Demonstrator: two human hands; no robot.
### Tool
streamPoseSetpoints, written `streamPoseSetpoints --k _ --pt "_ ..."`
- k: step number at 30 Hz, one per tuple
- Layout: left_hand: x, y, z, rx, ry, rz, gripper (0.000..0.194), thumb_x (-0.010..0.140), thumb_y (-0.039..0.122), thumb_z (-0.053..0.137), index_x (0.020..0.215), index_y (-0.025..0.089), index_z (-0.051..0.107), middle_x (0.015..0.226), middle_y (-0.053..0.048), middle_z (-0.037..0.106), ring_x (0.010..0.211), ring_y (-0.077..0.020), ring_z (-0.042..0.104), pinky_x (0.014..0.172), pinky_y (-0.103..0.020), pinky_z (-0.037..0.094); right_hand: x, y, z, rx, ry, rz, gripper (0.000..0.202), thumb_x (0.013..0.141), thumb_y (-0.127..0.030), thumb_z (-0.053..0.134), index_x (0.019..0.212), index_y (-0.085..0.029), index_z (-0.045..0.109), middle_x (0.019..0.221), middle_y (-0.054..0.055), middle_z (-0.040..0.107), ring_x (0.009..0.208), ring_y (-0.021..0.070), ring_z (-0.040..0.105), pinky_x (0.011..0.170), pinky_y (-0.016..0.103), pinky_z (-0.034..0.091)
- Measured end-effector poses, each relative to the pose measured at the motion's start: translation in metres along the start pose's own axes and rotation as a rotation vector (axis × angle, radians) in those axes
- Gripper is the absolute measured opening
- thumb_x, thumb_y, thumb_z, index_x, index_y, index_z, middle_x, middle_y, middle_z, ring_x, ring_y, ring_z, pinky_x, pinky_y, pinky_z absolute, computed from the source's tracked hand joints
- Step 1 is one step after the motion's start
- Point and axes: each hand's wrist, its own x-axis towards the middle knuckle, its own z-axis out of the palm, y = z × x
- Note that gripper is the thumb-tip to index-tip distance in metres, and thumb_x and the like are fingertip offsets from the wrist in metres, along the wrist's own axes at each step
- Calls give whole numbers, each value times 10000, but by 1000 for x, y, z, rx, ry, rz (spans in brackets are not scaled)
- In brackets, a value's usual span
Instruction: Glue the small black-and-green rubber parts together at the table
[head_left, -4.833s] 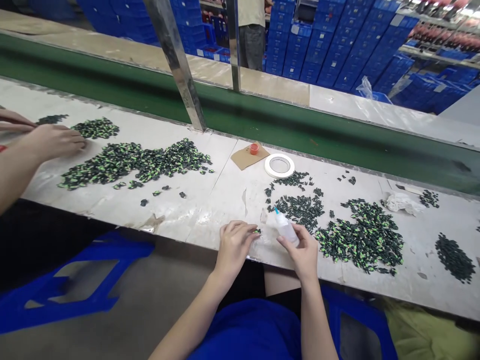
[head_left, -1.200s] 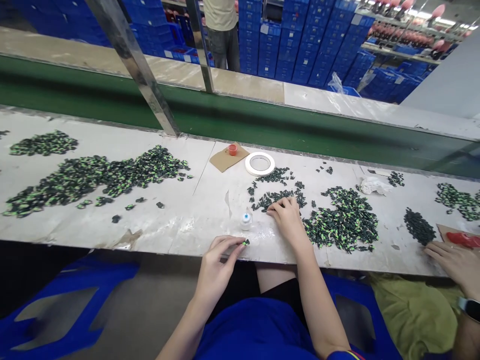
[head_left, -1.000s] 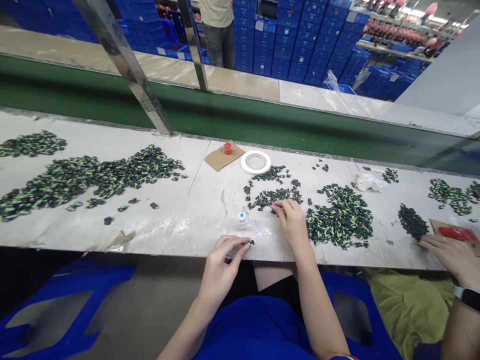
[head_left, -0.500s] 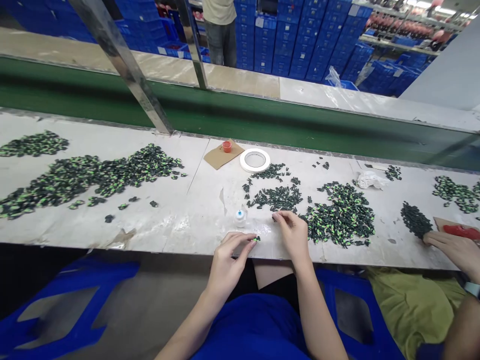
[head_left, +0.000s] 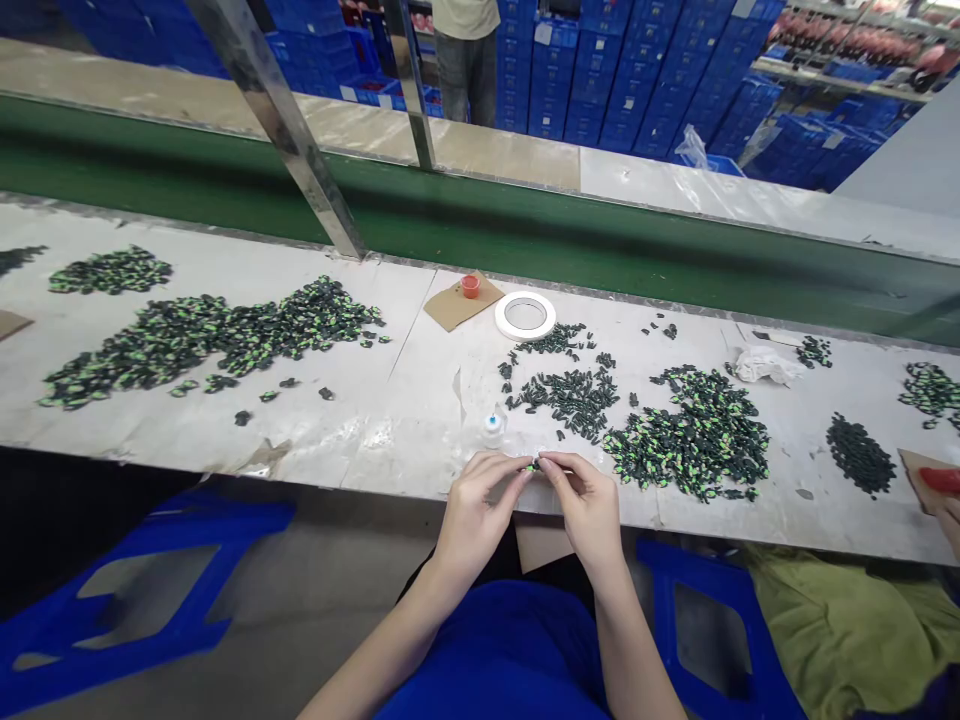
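Observation:
Near the table's front edge, my left hand (head_left: 484,500) pinches a small black-and-green piece (head_left: 533,465). The fingertips of my right hand (head_left: 585,500) meet it from the other side, closed on something too small to make out. Just beyond my hands stands a small white bottle with a blue tip (head_left: 493,428). Small dark parts (head_left: 574,400) lie scattered behind my right hand, and a heap of black-and-green pieces (head_left: 690,440) is to its right. A white tape roll (head_left: 525,316) lies farther back.
A red cup (head_left: 470,287) sits on cardboard (head_left: 450,309) at the back. Another long heap (head_left: 217,335) spreads over the left of the table (head_left: 360,410). At the right edge are a co-worker's hand (head_left: 949,520) and a dark pile (head_left: 860,455). A metal post (head_left: 292,140) rises behind.
My right hand has moved left from the dark parts to meet my left hand at the small piece. The co-worker's hand has moved away from the dark pile. The view has shifted slightly.

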Motion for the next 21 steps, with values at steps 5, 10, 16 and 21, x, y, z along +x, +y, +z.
streamPoseSetpoints --k 5,10,16,21 --pt "2 2 -1 -118 -28 -92 145 823 270 645 903 217 753 882 -64 740 882 -213 671 809 -347 559 -4 0 1 -68 -28 -106 157 863 -311 604 873 -205 720 839 50 741 777 189 710 721 301 587" --pt "2 5 2 -200 1 -181 138 787 257 667 869 191 756 858 -69 737 839 -202 677 792 -321 553 -8 -3 6 -201 99 -388 130 875 -201 580 884 -214 709 835 64 732 783 188 700 719 311 585" --pt "5 15 -1 -189 -43 -124 125 798 232 643 853 201 751 840 -63 735 833 -196 670 771 -307 552 -10 -7 -1 -212 80 -427 120 859 -183 602 893 -213 713 832 60 736 747 185 705 695 313 599" --pt "11 20 -12 -158 -182 -29 121 792 187 648 874 208 734 872 -63 729 880 -202 668 798 -314 553 -9 -16 -25 -196 -124 -341 347 844 -187 628 1189 -212 625 917 41 750 768 172 725 736 305 618"
